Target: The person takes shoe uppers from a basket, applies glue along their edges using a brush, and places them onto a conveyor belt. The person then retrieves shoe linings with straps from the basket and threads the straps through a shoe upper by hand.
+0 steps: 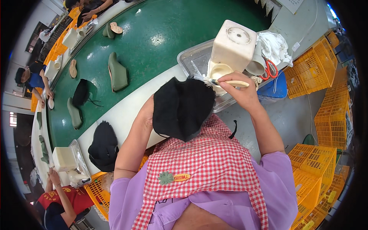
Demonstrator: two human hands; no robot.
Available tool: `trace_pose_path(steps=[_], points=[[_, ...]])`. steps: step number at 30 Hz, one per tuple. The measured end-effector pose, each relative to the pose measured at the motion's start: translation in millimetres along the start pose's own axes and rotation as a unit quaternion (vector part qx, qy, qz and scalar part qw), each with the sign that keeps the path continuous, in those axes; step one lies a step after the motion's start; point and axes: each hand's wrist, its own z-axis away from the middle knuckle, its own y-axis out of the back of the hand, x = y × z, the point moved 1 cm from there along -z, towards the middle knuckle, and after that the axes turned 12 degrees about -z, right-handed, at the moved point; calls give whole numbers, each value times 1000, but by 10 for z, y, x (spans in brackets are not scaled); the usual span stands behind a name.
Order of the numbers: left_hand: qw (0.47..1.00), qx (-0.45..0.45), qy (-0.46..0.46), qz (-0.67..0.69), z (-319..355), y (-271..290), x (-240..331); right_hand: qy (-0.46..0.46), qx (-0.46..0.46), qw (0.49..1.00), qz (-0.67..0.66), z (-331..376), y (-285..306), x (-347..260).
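Apparently at the brushing step, right hand (245, 92) pinches a cream-handled brush (237, 83); left of its fingers, left hand (147, 113) grasps a soft black fabric piece (183, 107); next move likely needs it steady.

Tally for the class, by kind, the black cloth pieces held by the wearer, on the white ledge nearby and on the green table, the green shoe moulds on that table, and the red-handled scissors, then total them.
Black cloth pieces: 3 (held piece, nearer loose piece, farther loose piece)
Green shoe moulds: 3 (far mould, middle mould, near mould)
Red-handled scissors: 1
Total: 7
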Motion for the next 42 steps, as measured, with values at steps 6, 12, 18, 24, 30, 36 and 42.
trace_pose_path(steps=[6, 12, 18, 24, 30, 36, 42], points=[[999, 34, -8, 22, -68, 385, -118, -55, 28, 997, -35, 236, -25, 143], [993, 88, -76, 11, 7, 123, 21, -53, 48, 996, -44, 218, 16, -13], [998, 41, -44, -11, 16, 132, 19, 79, 26, 996, -25, -43, -29, -341], [995, 11, -91, -33, 121, 119, 83, 81, 39, 996, -30, -61, -61, -99], [993, 13, -114, -7, 46, 397, -27, -67, 72, 989, -108, 209, -36, 127], [993, 21, -112, -12, -6, 442, -62, 10, 82, 994, -70, 134, -22, -122], [990, 7, -137, 11, 91, 158, 84, 81, 105, 991, -15, 38, -142, -69]])
